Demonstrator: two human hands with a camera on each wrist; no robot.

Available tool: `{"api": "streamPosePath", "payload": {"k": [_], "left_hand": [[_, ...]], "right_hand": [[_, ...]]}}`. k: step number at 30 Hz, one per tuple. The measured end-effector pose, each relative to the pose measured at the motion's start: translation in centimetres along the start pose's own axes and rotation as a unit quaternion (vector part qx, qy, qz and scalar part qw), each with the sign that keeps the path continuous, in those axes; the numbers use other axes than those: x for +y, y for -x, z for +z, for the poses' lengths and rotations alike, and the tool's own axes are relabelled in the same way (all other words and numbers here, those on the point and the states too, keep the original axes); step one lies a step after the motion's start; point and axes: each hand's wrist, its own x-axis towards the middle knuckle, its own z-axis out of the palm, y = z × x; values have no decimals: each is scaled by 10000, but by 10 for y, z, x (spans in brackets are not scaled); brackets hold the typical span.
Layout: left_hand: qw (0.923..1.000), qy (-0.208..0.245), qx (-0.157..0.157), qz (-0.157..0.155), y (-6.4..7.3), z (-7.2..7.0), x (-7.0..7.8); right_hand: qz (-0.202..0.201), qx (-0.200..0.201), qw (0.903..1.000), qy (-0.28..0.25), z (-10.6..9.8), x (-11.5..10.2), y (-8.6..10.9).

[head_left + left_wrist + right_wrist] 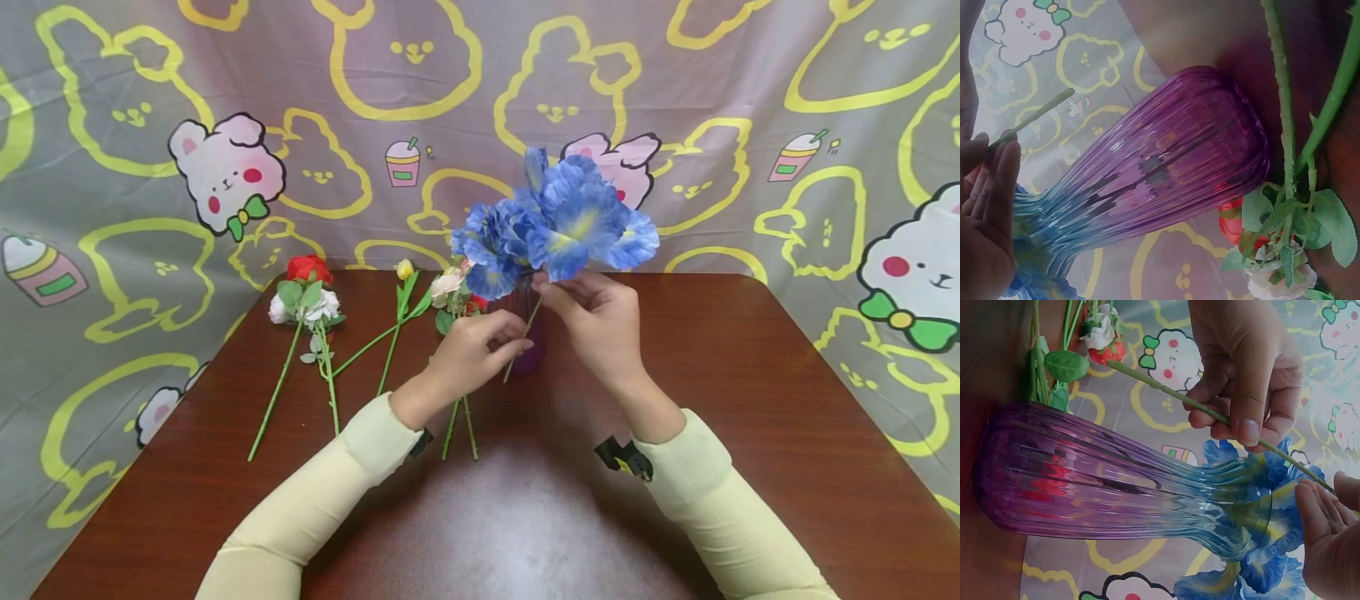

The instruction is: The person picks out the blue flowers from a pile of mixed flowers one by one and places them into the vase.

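Note:
Both hands hold a blue artificial iris by its thin green stem (1166, 389). My left hand (480, 342) pinches the stem lower down, between thumb and fingers, with the cut end poking out below. Higher up, just under the blue bloom (581, 225), my right hand (600, 325) pinches the same stem. Behind the hands stands a ribbed glass vase (1085, 475), purple at the base and blue towards its mouth. Other blue petals (1210, 584) spread around the vase's mouth, and dark stems show through its glass. In the head view the hands and blooms mostly hide the vase.
Left on the brown table (750, 375) lie a red rose (309, 268), white roses (321, 307) and a yellow tulip (405, 269). Pale pink roses (447, 286) lie nearer the vase, their stems pointing forward. A patterned curtain (465, 100) hangs behind the table.

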Motion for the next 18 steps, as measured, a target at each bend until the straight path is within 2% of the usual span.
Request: {"api": "streamPosePath", "payload": {"k": [8,18], "left_hand": [[9999,-143,-12,15,1,5,-1],[9998,-172,56,82,1,6,0]], "right_hand": [[160,193,9981,-567,-2,0,2],[122,246,9975,-656,-8,1,3]]}}
